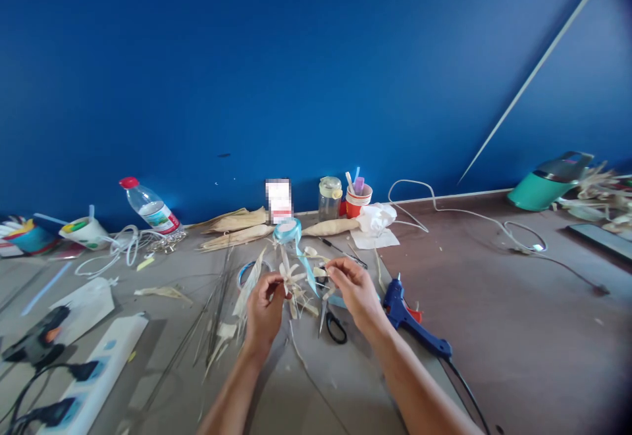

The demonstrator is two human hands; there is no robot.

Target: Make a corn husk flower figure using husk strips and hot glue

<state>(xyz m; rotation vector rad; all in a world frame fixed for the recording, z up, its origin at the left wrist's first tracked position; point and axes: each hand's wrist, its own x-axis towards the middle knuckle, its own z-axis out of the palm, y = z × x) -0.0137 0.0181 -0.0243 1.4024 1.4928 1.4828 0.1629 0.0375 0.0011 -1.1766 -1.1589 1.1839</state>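
Observation:
My left hand [266, 307] is closed in a pinch on a pale flower made of corn husk strips [292, 280], its petals spreading to the right of my fingertips. Just across from it, my right hand [353, 287] pinches a small cream-coloured piece of husk [320, 272] between thumb and forefinger. The piece and the flower are a short gap apart. Beneath the hands lie scissors [336, 328] with black handles and scattered husk scraps [224, 335]. A light blue ribbon roll [287, 230] trails its loose end down between the hands.
A blue glue gun [415, 323] lies right of my right forearm, its cable running toward me. Thin wires [216, 310] lie at left, near a power strip [101, 372]. Along the wall stand a tilted water bottle [155, 211], a glass jar [329, 199] and paper cups [358, 201].

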